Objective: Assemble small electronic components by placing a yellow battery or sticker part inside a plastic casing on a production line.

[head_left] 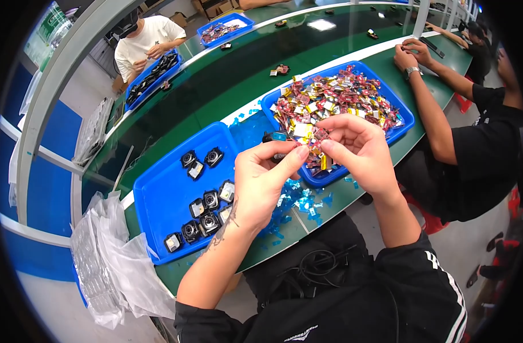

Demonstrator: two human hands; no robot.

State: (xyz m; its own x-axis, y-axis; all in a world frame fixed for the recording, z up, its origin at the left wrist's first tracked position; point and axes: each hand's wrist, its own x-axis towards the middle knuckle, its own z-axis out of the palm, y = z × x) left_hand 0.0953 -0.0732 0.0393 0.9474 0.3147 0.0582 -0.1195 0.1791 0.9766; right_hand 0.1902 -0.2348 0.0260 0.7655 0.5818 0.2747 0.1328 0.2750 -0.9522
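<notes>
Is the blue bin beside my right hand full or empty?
Full, or nearly: the blue bin holds small red circuit boards heaped almost wall to wall.

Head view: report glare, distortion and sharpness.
In the head view, a bright white glare patch lies on the glossy green belt; in the head view, the belt's edges bow and the corners fall to black; in the head view, the left hand and right hand look fairly sharp.
</notes>
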